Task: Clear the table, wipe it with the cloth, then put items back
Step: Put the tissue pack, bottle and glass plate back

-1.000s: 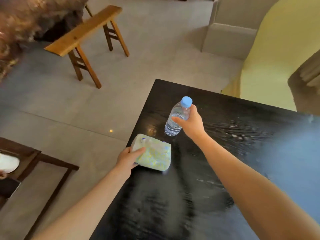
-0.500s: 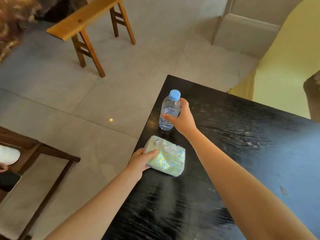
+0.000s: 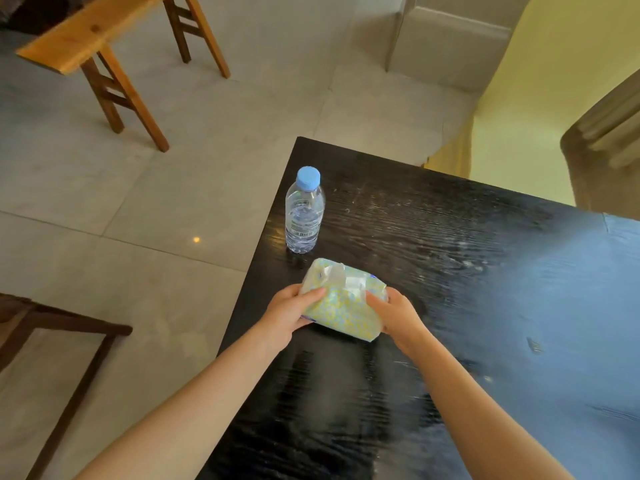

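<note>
A soft tissue pack (image 3: 341,301) with a yellow-green pattern lies near the left edge of the black table (image 3: 450,306). White tissue sticks out of its top. My left hand (image 3: 289,315) grips its left end and my right hand (image 3: 394,315) grips its right end. A clear water bottle (image 3: 304,211) with a light blue cap stands upright just beyond the pack, close to the table's left edge. Neither hand touches it. No cloth is in view.
A light wooden bench (image 3: 114,39) stands on the tiled floor at the upper left. A dark wooden chair frame (image 3: 62,327) sits at the left below the table edge. A yellow wall (image 3: 526,109) and a grey pillar base (image 3: 450,43) lie beyond the table.
My right hand set the bottle down upright, let go of it and moved back to grip the right end of the tissue pack. My left hand stayed on the pack.
</note>
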`<move>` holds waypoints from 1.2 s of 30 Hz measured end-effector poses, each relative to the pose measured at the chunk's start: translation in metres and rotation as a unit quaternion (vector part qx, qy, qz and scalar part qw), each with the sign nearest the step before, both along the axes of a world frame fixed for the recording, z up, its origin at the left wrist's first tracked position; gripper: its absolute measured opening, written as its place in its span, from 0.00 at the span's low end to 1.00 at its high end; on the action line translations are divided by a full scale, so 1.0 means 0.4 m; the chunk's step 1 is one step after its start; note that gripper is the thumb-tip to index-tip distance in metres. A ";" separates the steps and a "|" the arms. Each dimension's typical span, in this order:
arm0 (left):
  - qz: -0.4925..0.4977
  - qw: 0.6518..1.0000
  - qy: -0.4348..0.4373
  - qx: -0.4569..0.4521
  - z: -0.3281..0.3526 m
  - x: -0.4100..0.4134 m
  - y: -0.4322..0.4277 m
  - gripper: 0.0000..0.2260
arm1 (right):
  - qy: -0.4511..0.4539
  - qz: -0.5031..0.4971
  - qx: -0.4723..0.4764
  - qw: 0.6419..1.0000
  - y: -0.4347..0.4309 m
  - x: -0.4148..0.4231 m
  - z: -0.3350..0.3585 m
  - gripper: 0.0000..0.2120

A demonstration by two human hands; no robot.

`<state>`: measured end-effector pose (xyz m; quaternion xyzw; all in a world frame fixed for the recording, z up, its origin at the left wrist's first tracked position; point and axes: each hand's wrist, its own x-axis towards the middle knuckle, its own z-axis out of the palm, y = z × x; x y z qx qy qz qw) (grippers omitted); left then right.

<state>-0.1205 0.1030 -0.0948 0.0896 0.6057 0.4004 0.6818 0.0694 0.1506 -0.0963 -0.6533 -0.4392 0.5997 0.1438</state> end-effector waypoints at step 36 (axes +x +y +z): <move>-0.077 0.986 0.149 0.009 0.056 0.171 0.037 0.27 | -0.146 0.149 0.084 0.974 0.085 0.146 0.069 0.34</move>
